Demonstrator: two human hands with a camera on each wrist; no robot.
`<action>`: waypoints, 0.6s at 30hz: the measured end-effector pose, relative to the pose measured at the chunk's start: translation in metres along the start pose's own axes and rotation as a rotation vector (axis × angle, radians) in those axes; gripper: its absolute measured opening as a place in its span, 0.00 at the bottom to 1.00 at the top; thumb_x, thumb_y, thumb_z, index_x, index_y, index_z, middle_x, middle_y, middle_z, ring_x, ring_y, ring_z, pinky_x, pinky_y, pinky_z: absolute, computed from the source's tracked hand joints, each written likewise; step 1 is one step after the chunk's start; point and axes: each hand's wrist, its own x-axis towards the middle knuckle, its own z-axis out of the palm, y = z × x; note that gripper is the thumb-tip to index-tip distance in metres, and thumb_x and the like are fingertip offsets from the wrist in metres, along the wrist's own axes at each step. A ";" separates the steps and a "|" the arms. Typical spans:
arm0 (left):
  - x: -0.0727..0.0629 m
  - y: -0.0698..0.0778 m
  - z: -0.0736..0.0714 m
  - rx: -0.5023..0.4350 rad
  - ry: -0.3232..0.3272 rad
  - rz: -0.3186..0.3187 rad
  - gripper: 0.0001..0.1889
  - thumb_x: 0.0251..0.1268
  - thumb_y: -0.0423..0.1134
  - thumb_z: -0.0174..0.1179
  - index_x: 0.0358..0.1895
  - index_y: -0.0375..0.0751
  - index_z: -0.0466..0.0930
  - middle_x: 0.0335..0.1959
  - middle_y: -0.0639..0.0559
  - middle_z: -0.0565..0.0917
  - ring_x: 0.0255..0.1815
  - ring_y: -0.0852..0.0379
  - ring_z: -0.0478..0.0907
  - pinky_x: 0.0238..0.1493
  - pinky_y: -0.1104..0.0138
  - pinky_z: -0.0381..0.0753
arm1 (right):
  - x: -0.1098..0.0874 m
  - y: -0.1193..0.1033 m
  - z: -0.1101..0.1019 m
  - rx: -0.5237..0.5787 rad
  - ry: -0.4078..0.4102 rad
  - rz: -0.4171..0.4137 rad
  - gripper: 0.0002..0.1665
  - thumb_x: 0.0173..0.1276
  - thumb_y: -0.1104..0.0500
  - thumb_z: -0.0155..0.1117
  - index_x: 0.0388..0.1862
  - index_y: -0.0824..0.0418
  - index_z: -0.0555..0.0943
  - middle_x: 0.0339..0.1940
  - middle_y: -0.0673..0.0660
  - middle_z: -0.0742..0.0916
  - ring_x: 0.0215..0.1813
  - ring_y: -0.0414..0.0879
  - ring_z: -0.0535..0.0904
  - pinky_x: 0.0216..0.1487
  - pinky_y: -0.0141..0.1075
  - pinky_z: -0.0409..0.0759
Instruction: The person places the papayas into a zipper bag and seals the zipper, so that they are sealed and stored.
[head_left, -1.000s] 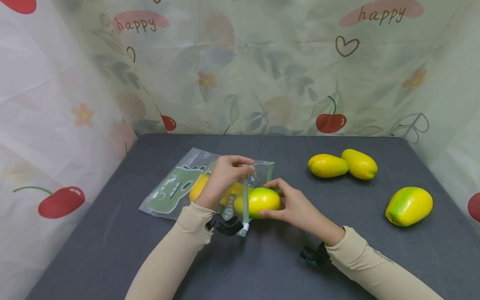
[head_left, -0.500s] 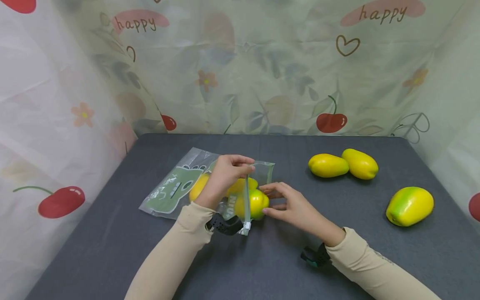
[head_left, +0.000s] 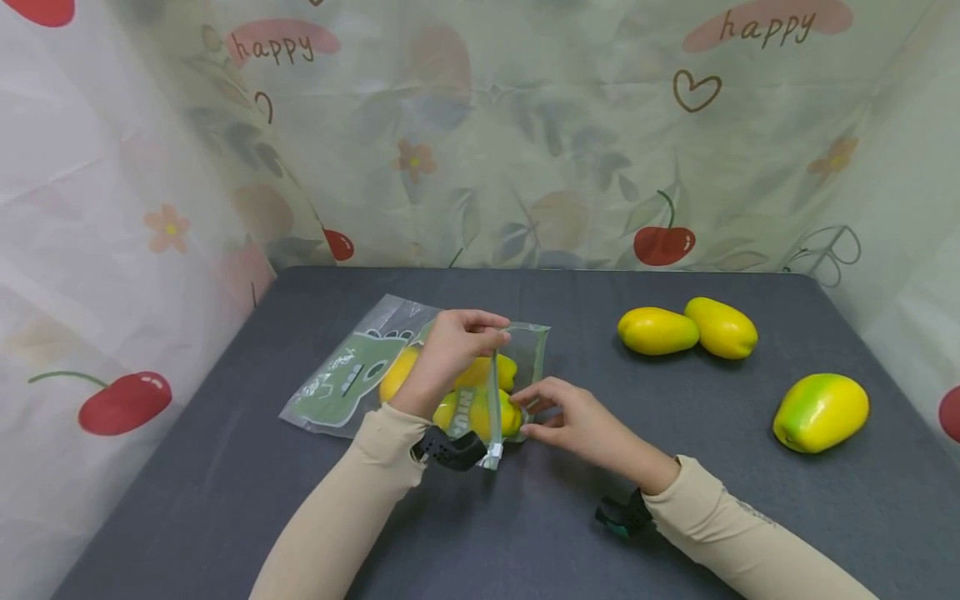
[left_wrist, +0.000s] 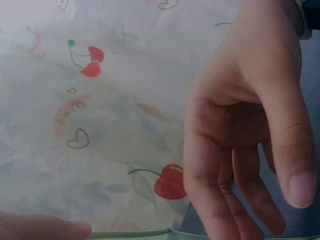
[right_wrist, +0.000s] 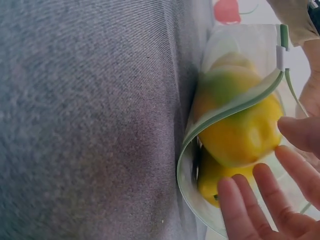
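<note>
A clear zip bag (head_left: pixel 330 396) with a green cartoon animal print lies on the table, its mouth facing right. My left hand (head_left: pixel 450 354) pinches the upper edge of that mouth and holds it raised. Several yellow mangoes show through the plastic. One mango (right_wrist: pixel 245 127), yellow with a green patch, lies just inside the opening. At its near end are the fingertips of my right hand (head_left: pixel 577 421), fingers spread and loosely bent. Below it in the right wrist view, another mango (right_wrist: pixel 222 180) sits deeper in the bag.
On the dark table (head_left: pixel 660 400), two mangoes lie side by side at the back right, one mango (head_left: pixel 656 331) touching the other mango (head_left: pixel 722 327). A yellow-green mango (head_left: pixel 821 413) lies apart at the right. A printed curtain (head_left: pixel 510 208) hangs behind and at both sides.
The green-patched mango has moved left through the bag's mouth. My right hand followed it slightly left, its fingers loosening from around the fruit. My left hand has stayed in place.
</note>
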 end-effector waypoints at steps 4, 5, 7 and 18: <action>0.001 0.001 0.000 0.000 -0.002 -0.012 0.14 0.62 0.40 0.65 0.50 0.39 0.85 0.46 0.48 0.85 0.42 0.50 0.81 0.54 0.53 0.79 | 0.001 0.001 0.001 -0.033 -0.027 0.015 0.22 0.64 0.59 0.68 0.57 0.57 0.78 0.53 0.55 0.82 0.49 0.51 0.81 0.46 0.35 0.83; 0.001 0.001 0.000 0.001 -0.002 -0.013 0.14 0.62 0.39 0.65 0.50 0.39 0.85 0.46 0.48 0.85 0.42 0.50 0.81 0.54 0.53 0.79 | 0.001 0.001 0.001 -0.038 -0.032 0.016 0.23 0.64 0.59 0.68 0.58 0.57 0.78 0.53 0.55 0.82 0.49 0.50 0.81 0.46 0.35 0.83; 0.001 0.001 0.000 0.000 -0.002 -0.014 0.14 0.62 0.39 0.65 0.49 0.39 0.85 0.46 0.48 0.85 0.42 0.49 0.81 0.54 0.53 0.79 | 0.001 0.002 0.000 -0.049 -0.040 0.021 0.23 0.64 0.58 0.68 0.58 0.57 0.77 0.52 0.55 0.82 0.49 0.49 0.81 0.46 0.34 0.83; 0.000 0.001 0.000 -0.022 -0.008 -0.009 0.14 0.62 0.38 0.64 0.50 0.37 0.84 0.46 0.46 0.85 0.44 0.45 0.81 0.55 0.52 0.79 | 0.003 0.001 -0.001 -0.090 -0.066 0.041 0.22 0.65 0.59 0.68 0.57 0.56 0.78 0.54 0.56 0.83 0.48 0.46 0.82 0.45 0.35 0.83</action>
